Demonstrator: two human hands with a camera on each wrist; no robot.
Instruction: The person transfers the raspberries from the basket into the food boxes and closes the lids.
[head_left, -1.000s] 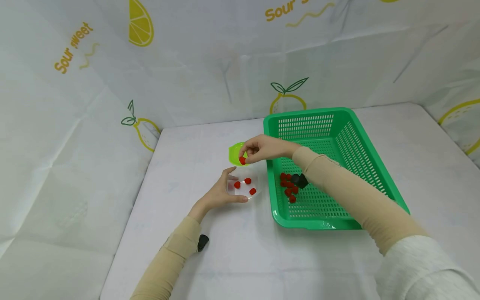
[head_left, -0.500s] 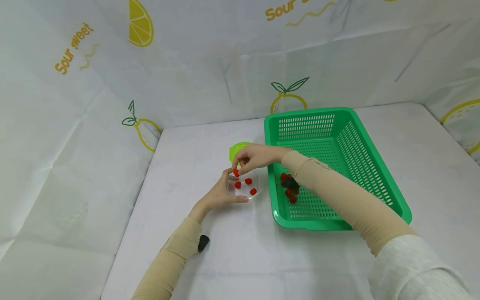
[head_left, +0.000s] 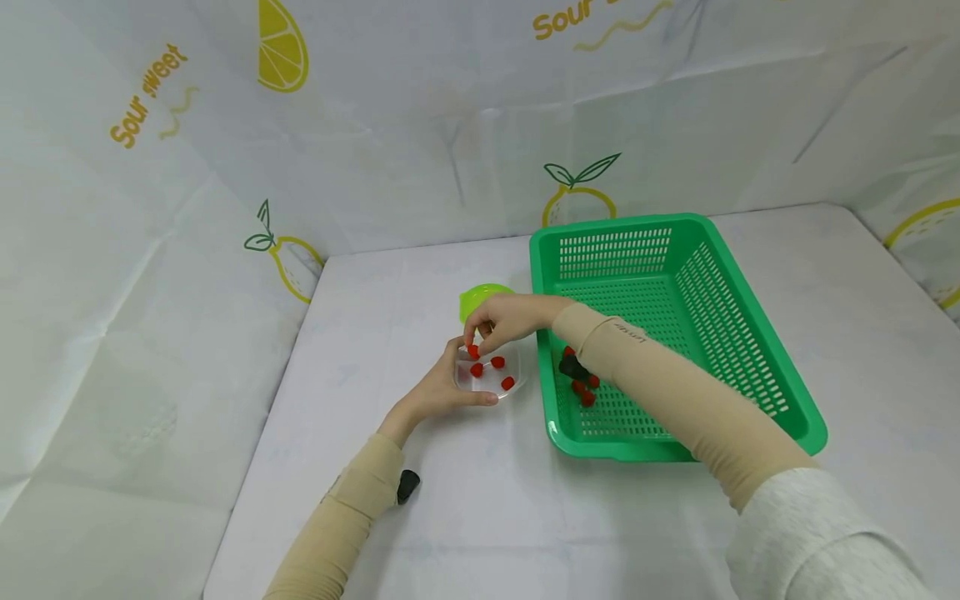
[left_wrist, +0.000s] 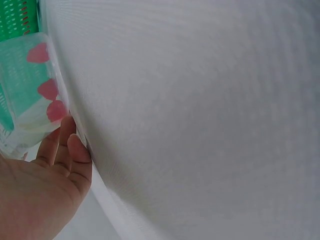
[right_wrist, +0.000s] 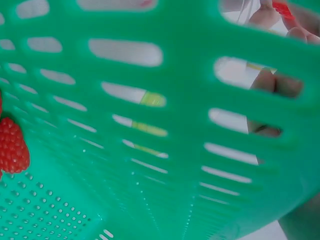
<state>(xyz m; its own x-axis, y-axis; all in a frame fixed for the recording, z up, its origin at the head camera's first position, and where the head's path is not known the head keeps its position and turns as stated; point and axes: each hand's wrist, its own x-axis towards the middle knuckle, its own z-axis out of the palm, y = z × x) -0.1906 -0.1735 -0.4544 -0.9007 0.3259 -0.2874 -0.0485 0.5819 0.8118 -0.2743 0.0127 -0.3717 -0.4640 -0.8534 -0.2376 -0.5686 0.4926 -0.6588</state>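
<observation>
My left hand (head_left: 438, 390) holds a small clear plastic container (head_left: 487, 382), its thumb at the near side and fingers at the far side. Inside lie several red raspberries; in the left wrist view one raspberry (left_wrist: 38, 53) shows through the wall. Over the container's far left part, my right hand (head_left: 512, 317) pinches another raspberry (head_left: 473, 352) between thumb and fingertips. In the right wrist view this hand is partly hidden behind the basket's slotted wall. More raspberries (head_left: 587, 399) lie at the left side of the green basket (head_left: 757, 350), partly covered by the right wrist's black device (head_left: 574, 367).
A lime-green dish (head_left: 480, 295) sits just behind the container, partly hidden by the right hand. The basket's raised left wall stands close to the container's right side, under the right forearm. A white cloth with lemon prints (head_left: 390, 150) hangs behind the table.
My right hand has moved left and toward me, from over the lime-green dish to over the container, carrying the raspberry lower. The left hand keeps its hold on the container.
</observation>
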